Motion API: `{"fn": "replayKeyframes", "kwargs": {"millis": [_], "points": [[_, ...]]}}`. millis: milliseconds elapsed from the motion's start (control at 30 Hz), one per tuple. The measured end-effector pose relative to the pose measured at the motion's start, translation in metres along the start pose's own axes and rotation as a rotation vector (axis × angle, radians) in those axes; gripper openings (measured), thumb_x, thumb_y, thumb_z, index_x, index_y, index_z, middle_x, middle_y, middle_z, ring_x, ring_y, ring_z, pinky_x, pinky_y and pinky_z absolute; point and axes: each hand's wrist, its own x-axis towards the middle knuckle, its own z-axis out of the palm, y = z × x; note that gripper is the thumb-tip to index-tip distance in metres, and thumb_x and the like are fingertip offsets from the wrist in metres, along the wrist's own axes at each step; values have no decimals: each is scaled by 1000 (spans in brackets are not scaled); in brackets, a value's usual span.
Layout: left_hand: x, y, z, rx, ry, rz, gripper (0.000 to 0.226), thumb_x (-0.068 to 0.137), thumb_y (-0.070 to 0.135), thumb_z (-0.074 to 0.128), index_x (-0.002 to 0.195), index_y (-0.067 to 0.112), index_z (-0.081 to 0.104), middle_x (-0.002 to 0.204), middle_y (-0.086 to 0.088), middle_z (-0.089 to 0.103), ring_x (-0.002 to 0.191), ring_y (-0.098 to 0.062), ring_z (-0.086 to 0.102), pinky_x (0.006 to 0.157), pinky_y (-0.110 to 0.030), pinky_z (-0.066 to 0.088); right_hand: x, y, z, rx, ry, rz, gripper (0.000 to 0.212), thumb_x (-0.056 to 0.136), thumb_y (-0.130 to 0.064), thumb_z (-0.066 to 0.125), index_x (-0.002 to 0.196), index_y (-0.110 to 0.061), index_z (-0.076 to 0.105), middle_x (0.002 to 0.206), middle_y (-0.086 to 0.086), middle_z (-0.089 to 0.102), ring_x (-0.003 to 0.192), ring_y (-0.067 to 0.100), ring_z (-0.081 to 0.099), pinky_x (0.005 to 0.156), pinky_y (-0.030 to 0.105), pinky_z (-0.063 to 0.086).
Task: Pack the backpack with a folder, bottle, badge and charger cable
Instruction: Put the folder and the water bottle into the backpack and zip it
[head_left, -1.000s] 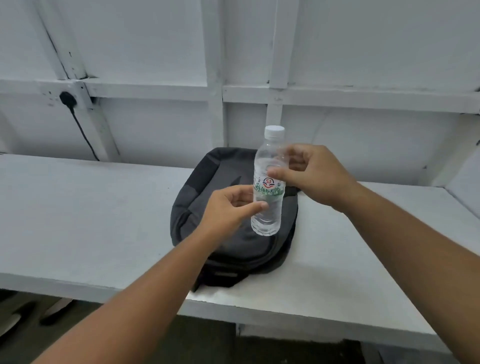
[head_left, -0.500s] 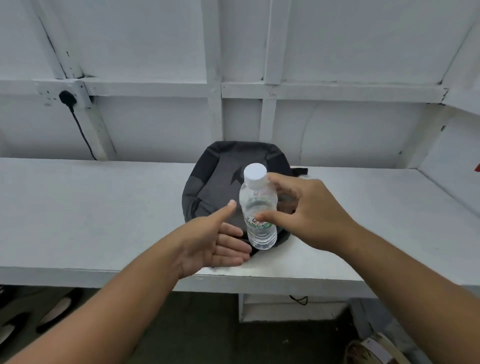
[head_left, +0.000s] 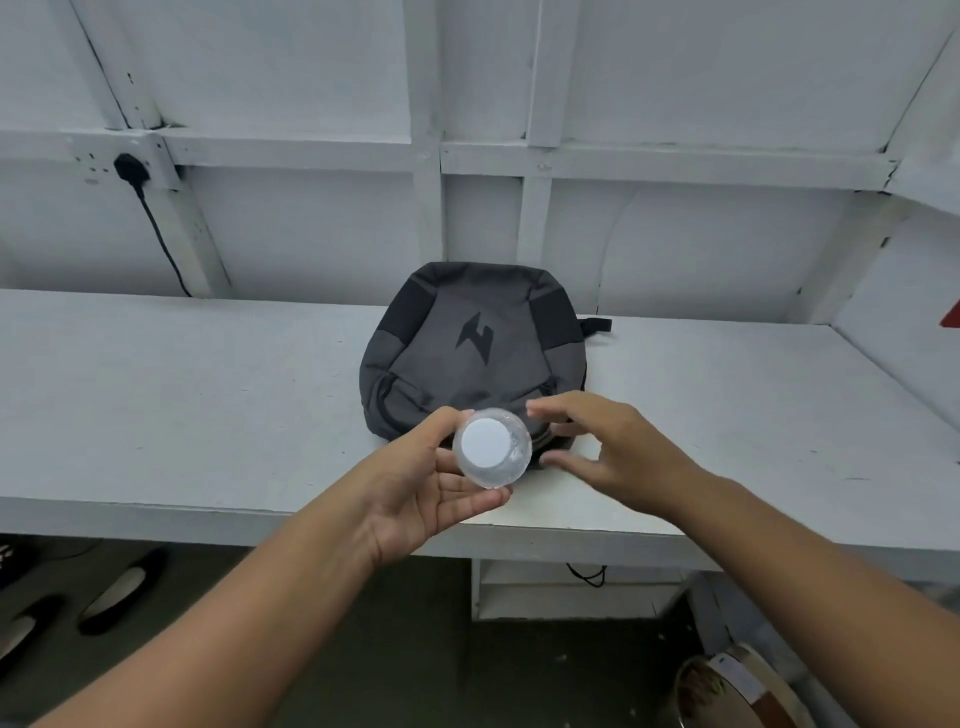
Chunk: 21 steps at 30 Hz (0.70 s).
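Head view: left hand (head_left: 415, 483) grips the clear bottle (head_left: 491, 447) (white cap facing the camera) over the near edge of the grey backpack (head_left: 472, 343), which lies on a white table (head_left: 182, 389); right hand (head_left: 618, 457) hovers beside it, fingers spread.

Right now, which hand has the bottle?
The left hand grips the bottle, thumb and fingers round it; the right hand is open beside it.
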Motion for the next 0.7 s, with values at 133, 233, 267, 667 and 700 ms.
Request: {"fn": "replayKeyframes", "kwargs": {"millis": [133,233,267,667,700], "points": [[-1,4,5,3,16,35,54,87,38,70,121,-3,64,112,-30,71,106,-38,72,79,-38,62,28,46,20,-349,-231,63,59,90,-22,72,144,-26,49,144,-7,53,132,12,43,109,36,41],[-2,6,9,14,11,45,54,87,39,70,122,-1,63,112,-29,72,105,-38,72,80,-38,62,54,52,26,-444,-257,2,24,90,-27,70,114,-26,70,113,-9,70,110,19,59,90,40,48],[-2,7,9,15,10,47,53,88,39,69,122,-1,63,111,-29,72,104,-38,72,79,-38,62,60,51,23,-446,-253,22,15,92,-27,67,106,-25,72,106,-8,72,104,19,61,87,40,47],[24,38,28,138,-3,126,34,95,30,62,118,5,63,106,-22,73,89,-31,75,72,-34,65,140,23,-47,-87,24,258,26,100,-24,59,120,-17,73,121,1,72,110,16,61,99,28,43],[31,42,32,175,10,137,32,95,29,61,117,5,63,102,-20,73,84,-29,75,65,-32,64,144,22,-53,-67,36,255,25,100,-23,60,120,-15,73,121,2,72,111,16,62,100,27,43]]}}
